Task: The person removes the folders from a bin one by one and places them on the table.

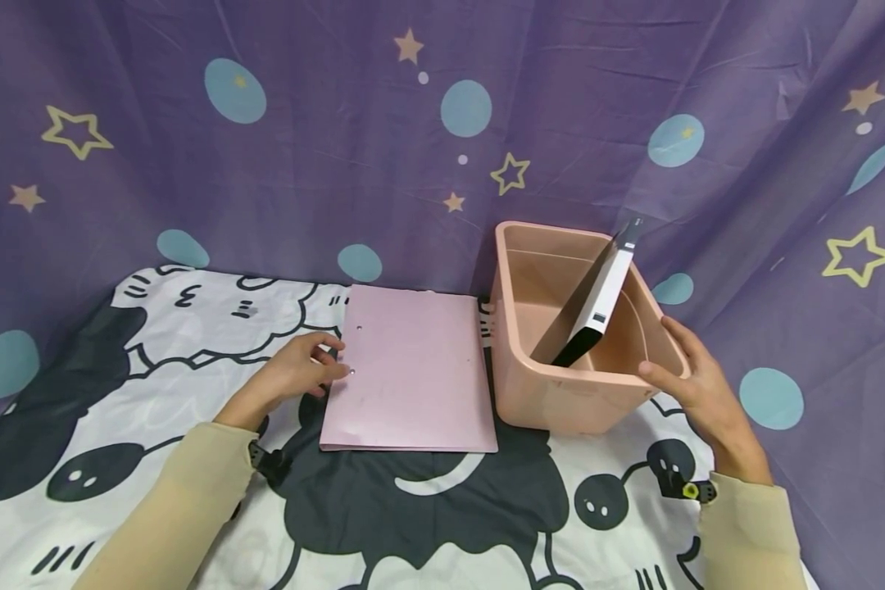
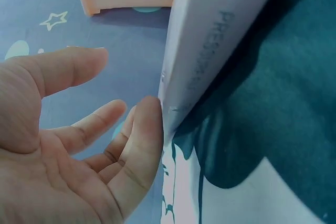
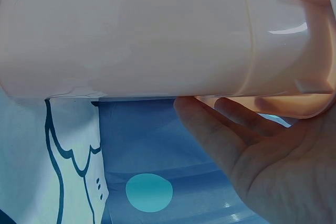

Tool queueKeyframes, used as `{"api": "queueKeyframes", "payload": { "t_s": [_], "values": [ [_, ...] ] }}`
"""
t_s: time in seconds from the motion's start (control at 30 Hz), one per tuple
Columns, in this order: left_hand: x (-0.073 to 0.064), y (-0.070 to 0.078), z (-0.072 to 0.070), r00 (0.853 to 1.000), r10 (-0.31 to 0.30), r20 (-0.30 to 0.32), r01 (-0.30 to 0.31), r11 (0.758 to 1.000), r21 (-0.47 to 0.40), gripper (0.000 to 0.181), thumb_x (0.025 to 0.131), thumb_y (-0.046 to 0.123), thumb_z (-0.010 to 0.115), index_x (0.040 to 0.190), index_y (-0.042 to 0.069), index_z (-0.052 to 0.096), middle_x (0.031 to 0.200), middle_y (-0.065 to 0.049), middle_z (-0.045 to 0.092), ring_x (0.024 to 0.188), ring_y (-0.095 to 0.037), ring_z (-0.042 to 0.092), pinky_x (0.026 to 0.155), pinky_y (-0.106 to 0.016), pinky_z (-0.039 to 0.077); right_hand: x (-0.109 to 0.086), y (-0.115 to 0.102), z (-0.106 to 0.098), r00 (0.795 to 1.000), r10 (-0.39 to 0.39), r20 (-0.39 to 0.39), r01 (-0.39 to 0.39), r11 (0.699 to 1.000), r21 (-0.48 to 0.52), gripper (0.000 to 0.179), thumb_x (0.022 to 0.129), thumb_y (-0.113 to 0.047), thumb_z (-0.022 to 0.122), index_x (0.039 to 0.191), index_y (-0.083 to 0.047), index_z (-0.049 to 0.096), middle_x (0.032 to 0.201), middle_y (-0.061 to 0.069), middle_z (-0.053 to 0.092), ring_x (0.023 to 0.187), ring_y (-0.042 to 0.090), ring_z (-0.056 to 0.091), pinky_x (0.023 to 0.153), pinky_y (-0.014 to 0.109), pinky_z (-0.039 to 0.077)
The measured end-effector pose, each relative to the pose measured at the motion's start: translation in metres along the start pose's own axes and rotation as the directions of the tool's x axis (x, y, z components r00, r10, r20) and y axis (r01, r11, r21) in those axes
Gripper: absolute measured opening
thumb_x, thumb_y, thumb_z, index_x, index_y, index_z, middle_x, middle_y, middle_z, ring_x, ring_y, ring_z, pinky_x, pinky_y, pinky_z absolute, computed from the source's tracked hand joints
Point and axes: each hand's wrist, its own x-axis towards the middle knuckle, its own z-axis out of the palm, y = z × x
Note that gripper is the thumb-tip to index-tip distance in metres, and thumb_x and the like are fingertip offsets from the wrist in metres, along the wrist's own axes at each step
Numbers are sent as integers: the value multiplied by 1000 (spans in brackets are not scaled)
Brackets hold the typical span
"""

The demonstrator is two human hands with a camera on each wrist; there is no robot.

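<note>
A pink folder [image 1: 413, 369] lies flat on the patterned cloth in the head view, and lettering runs along its spine [image 2: 210, 51] in the left wrist view. My left hand [image 1: 306, 365] is at its left edge, fingers loosely bent and one fingertip right against the spine. To the right stands a peach plastic bin [image 1: 575, 401], with a black-and-white binder [image 1: 605, 295] leaning tilted inside it. My right hand [image 1: 696, 393] rests at the bin's near right corner, thumb over the rim and fingers fairly straight along the outside wall [image 3: 131, 40].
The cloth [image 1: 214, 328] is white with black cartoon figures and covers the surface. Behind it hangs a purple curtain [image 1: 324, 164] with stars and blue ovals, close to the bin's back. Beige sleeves and wrist straps cover both forearms.
</note>
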Motion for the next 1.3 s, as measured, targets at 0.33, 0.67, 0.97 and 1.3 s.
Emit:
{"api": "queueKeyframes", "payload": {
  "t_s": [0.33,0.67,0.97,1.3],
  "values": [
    [-10,15,4,993,121,-14,-121,993,7,48,85,17,70,126,-3,53,96,-17,57,76,-29,62,63,-39,55,-2,0,0,1000,-4,-15,3,1000,-20,80,89,-17,66,153,-15,19,141,24,33,108,20,46,78,12,42],
    [-18,37,20,967,253,-23,-253,967,6,40,83,14,72,118,1,59,92,-13,58,69,-27,62,59,-35,54,-2,0,0,1000,-5,-16,5,1000,-20,80,89,-18,65,154,-16,18,140,23,33,109,22,45,77,13,43],
    [-18,54,35,940,341,-20,-337,936,101,34,81,15,74,112,5,63,88,-8,60,73,-19,59,65,-33,49,-1,0,0,1000,-15,-22,14,999,-30,79,89,-18,66,153,-16,20,139,24,34,107,21,46,77,13,43],
    [-18,71,51,919,395,2,-393,914,101,32,80,14,75,109,6,64,87,-6,61,74,-17,59,66,-31,48,-1,-1,1,1000,-7,-13,6,1000,-24,80,89,-19,66,153,-16,19,140,24,33,109,21,45,78,13,43]
  ]
}}
